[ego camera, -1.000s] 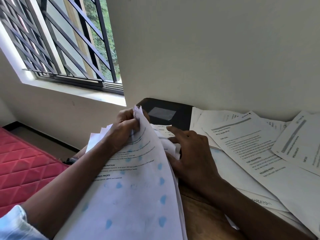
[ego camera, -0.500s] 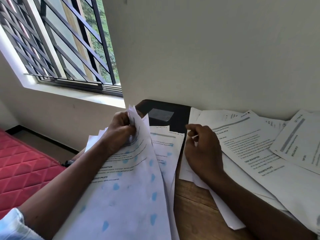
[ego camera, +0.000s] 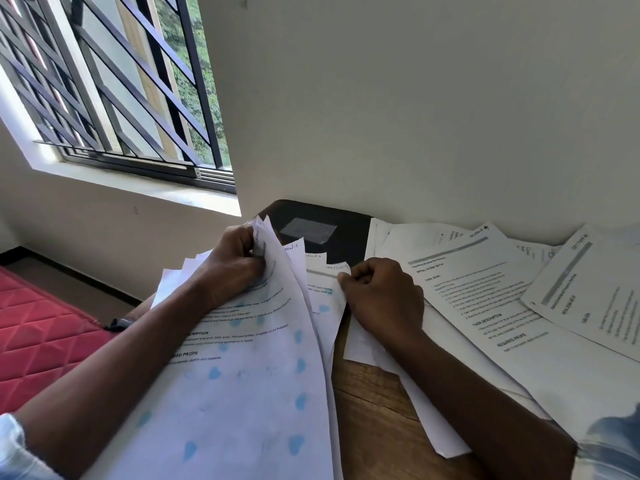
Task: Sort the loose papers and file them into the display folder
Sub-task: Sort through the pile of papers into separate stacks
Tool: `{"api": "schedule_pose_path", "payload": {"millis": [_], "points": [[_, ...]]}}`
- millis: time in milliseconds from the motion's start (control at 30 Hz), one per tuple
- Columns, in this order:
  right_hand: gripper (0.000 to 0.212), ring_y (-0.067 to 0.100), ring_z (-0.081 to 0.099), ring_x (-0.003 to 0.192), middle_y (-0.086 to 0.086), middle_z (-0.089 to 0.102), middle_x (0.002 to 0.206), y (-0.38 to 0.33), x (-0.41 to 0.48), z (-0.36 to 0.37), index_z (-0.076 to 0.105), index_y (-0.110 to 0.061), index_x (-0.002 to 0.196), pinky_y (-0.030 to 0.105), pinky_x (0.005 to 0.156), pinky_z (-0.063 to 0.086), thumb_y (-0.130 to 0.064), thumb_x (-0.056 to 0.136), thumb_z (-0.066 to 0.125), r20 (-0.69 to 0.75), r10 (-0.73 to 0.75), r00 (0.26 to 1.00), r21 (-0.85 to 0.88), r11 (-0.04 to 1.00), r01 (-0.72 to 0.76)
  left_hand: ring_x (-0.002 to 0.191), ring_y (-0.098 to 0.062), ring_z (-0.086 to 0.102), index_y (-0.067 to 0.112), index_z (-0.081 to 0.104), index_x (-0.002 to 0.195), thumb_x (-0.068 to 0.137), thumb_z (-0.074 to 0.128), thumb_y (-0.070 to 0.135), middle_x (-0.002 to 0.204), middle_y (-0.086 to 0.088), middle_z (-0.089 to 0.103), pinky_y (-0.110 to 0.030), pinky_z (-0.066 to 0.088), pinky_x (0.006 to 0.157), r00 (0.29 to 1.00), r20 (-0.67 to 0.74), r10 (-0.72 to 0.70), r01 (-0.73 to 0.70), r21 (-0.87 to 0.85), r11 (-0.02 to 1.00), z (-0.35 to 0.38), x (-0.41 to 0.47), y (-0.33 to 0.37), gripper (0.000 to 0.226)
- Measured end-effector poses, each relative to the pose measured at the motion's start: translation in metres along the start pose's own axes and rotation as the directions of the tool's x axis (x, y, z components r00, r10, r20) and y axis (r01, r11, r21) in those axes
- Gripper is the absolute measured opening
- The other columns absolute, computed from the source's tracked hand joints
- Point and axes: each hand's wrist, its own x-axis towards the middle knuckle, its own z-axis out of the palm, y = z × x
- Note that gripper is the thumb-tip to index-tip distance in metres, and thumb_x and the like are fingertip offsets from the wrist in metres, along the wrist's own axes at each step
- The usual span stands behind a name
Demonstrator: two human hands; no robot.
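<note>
**Sorting in progress, folder waiting at the back**

The wooden desk (ego camera: 374, 410) carries most of the work. Its right half is covered by loose papers (ego camera: 491, 306), printed sheets that overlap at angles and run up to the wall (ego camera: 415, 116). They look more like a pile waiting to be sorted than a finished one.

On the left, a thick bundle (ego camera: 249, 393) of sheets is held tilted up off the desk and fanned at the top. This probably keeps each top corner in sight while the person leafs through them.

The black display folder (ego camera: 346, 237) lies closed at the far edge of the desk, against the wall and partly under the papers. It seems to be parked out of the way until the order is settled, so filing appears not to have begun.

The left hand (ego camera: 235, 268) grasps the bundle near its upper edge, its fingers curled round the top sheets to keep the fan from sliding. The right hand (ego camera: 384, 296) is curled and pinches the top right edge of one sheet (ego camera: 325, 299) at the right side of the fan, probably to separate it from the rest.

Small handwritten section notes (ego camera: 292, 247) sit on the exposed top corners. They are likely what the sheets are sorted by.
</note>
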Motion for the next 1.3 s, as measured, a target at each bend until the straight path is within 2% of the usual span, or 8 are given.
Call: {"api": "schedule_pose_path", "payload": {"millis": [133,267,433,733,833,967,1100,1300], "points": [[0.022,0.008,0.064,0.078,-0.018,0.063,0.073,0.001,-0.003,0.006,0.063,-0.033,0.077,0.042,0.088,0.054,-0.048,0.092,0.068,-0.087,-0.039,0.995,0.215,0.975,0.057,0.085,-0.028,0.072,0.006,0.071,0.096,0.069,0.049,-0.004,0.09,-0.012,0.074,-0.036,0.057,0.066,0.999,0.03,0.025,-0.026,0.027,0.999,0.001,0.0,0.001,0.037],[0.012,0.005,0.065,0.083,-0.014,0.07,0.087,-0.002,-0.01,0.006,0.075,-0.022,0.09,0.015,0.068,0.05,-0.034,0.093,0.074,-0.053,-0.267,0.962,0.449,0.854,0.262,0.096,-0.018,0.072,0.018,0.072,0.115,0.08,0.052,-0.015,0.103,-0.009,0.071,-0.034,0.062,0.075,0.994,0.043,0.1,-0.104,0.095,0.99,0.001,-0.002,0.004,0.052],[0.011,0.004,0.067,0.086,-0.008,0.074,0.098,0.0,-0.013,0.01,0.077,-0.015,0.103,0.009,0.073,0.05,-0.018,0.095,0.071,0.018,-0.378,0.926,0.464,0.823,0.327,0.059,0.0,0.057,0.044,0.068,0.062,0.074,0.045,-0.024,0.061,0.02,0.061,-0.013,0.042,0.055,0.997,0.025,0.073,-0.076,0.156,0.985,0.004,-0.005,0.014,0.072],[0.038,0.022,0.074,0.101,0.006,0.075,0.117,-0.004,-0.013,-0.004,0.06,-0.02,0.131,0.034,0.083,0.061,-0.029,0.095,0.052,0.253,-0.444,0.859,0.788,0.61,0.083,0.078,-0.018,0.073,0.006,0.072,0.091,0.084,0.051,-0.007,0.082,0.001,0.073,-0.03,0.057,0.064,0.991,0.007,0.136,-0.136,0.022,0.99,0.0,-0.004,0.011,0.025],[0.025,0.01,0.072,0.102,-0.011,0.078,0.104,-0.003,-0.014,0.001,0.065,-0.025,0.121,0.036,0.092,0.059,-0.023,0.1,0.052,0.166,-0.37,0.914,0.698,0.699,0.156,0.074,-0.016,0.065,0.02,0.073,0.081,0.081,0.052,-0.014,0.078,0.009,0.068,-0.028,0.05,0.066,0.991,0.012,0.137,-0.136,-0.069,0.988,-0.001,-0.006,0.015,0.04],[0.024,0.009,0.054,0.115,-0.019,0.065,0.117,0.003,-0.012,0.005,0.066,-0.029,0.119,0.043,0.104,0.048,-0.03,0.095,0.066,-0.157,-0.273,0.949,0.086,0.954,0.288,0.068,-0.022,0.068,0.023,0.071,0.055,0.073,0.06,0.017,0.07,-0.003,0.072,-0.03,0.048,0.066,0.999,-0.015,-0.05,0.048,-0.142,0.989,-0.009,-0.001,0.001,0.022],[0.066,0.02,0.03,0.144,-0.004,0.045,0.15,0.002,-0.013,0.001,0.062,-0.029,0.131,0.047,0.118,0.029,-0.074,0.088,0.039,0.119,-0.254,0.96,-0.255,0.926,0.277,0.059,-0.007,0.066,-0.005,0.057,0.051,0.069,0.06,0.025,0.054,-0.006,0.064,-0.019,0.05,0.059,0.999,0.016,-0.047,0.048,-0.132,0.99,-0.008,0.001,0.0,0.035],[0.07,0.021,0.037,0.144,-0.005,0.057,0.141,0.002,-0.016,0.005,0.072,-0.028,0.115,0.052,0.118,0.029,-0.073,0.084,0.029,0.135,-0.407,0.903,-0.195,0.883,0.427,0.081,-0.028,0.066,-0.008,0.06,0.064,0.063,0.064,0.017,0.085,-0.037,0.064,-0.036,0.05,0.07,0.994,-0.02,0.112,-0.113,-0.231,0.966,-0.003,-0.003,0.01,0.025]]}}
